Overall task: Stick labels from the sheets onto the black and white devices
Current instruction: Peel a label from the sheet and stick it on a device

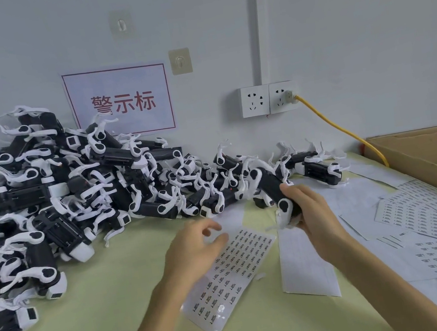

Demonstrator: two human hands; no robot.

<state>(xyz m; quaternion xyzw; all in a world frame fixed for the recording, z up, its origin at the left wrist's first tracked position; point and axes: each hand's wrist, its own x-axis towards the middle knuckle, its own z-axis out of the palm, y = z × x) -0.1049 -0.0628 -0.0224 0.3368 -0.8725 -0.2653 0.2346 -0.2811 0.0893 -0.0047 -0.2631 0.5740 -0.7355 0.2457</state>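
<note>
My right hand [313, 213] grips a black and white device [270, 185], held tilted just above the table at centre right. My left hand [196, 244] hovers over a label sheet [230, 279] lying on the pale green table, with its fingers loosely curled and the thumb close to the fingertips; whether a label sits between them I cannot tell. A big heap of black and white devices [44, 200] fills the left side and trails along the wall to the right.
More label sheets [431, 233] and blank backing sheets [303, 264] spread over the table's right side. A cardboard box [427, 156] stands at the far right. A yellow cable [341, 127] runs from a wall socket [268, 98]. A red-bordered sign [120, 102] hangs on the wall.
</note>
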